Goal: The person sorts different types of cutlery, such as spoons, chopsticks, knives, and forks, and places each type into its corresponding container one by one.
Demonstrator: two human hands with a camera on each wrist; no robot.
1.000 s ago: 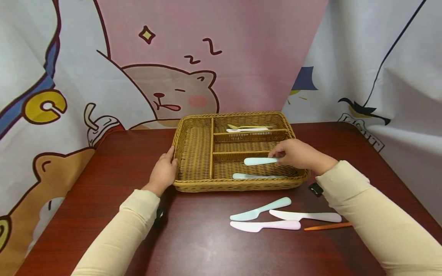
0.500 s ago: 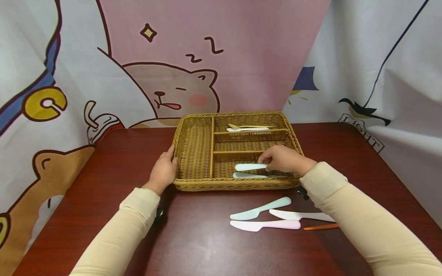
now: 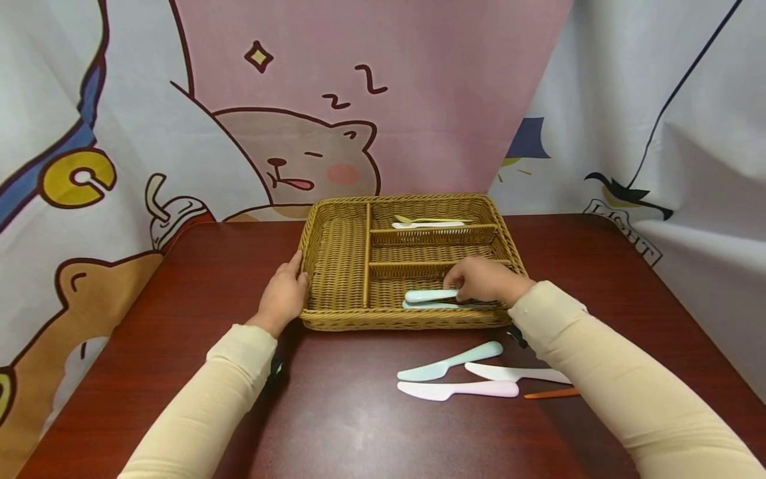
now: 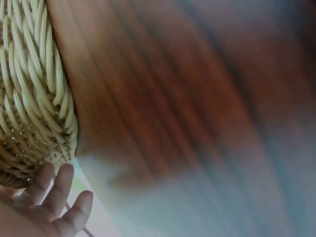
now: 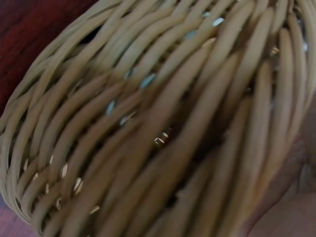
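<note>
A wicker tray (image 3: 338, 320) with dividers sits on the table. My left hand (image 3: 282, 296) rests against its left side; in the left wrist view the fingers (image 4: 59, 192) lie at the woven wall (image 4: 34, 89), extended. My right hand (image 3: 483, 279) reaches into the front right compartment and pinches a pale blue knife (image 3: 429, 295), its rounded handle pointing left and its blade hidden by the hand. Just in front of it, a second light blue piece (image 3: 427, 305) lies along the compartment floor. The wicker wall (image 5: 148, 123) fills the right wrist view, with bits of blue showing through.
On the table before the tray lie a mint knife (image 3: 433, 370), a white knife (image 3: 497, 371), a pink knife (image 3: 443, 390) and an orange piece (image 3: 550, 394) partly under the right sleeve. Yellow and white cutlery (image 3: 427, 225) lies in the back compartment. A printed cloth (image 3: 443, 100) hangs behind.
My right hand has moved left and down into the front compartment with the pale blue knife, bringing it close over the piece lying there. The left hand has stayed at the tray's side.
</note>
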